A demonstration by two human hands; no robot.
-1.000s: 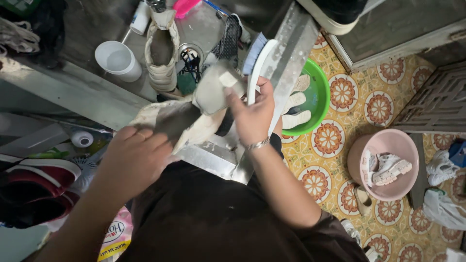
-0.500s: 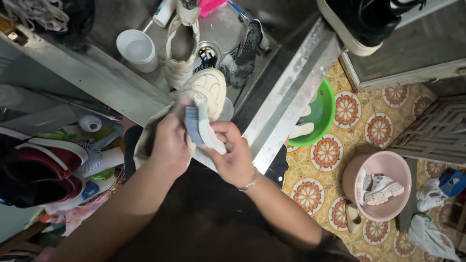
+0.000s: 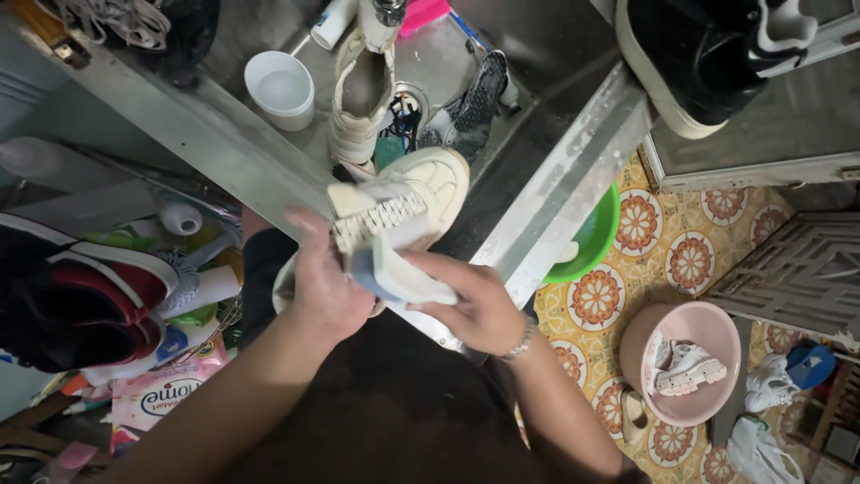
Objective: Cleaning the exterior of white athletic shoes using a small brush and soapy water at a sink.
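Nearest: left hand (image 3: 324,285) wrapped round a cream sneaker (image 3: 408,193), held at the front edge of the steel sink (image 3: 224,143). Just right of it, right hand (image 3: 475,300) closed on a white scrubbing brush (image 3: 394,269), bristles seemingly against the shoe's side. Farther in the sink: another cream shoe (image 3: 358,99) and a white cup (image 3: 281,87).

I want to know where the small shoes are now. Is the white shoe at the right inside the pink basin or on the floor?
Inside. The white shoe lies within the rim of the pink basin, which stands on the tiled floor.
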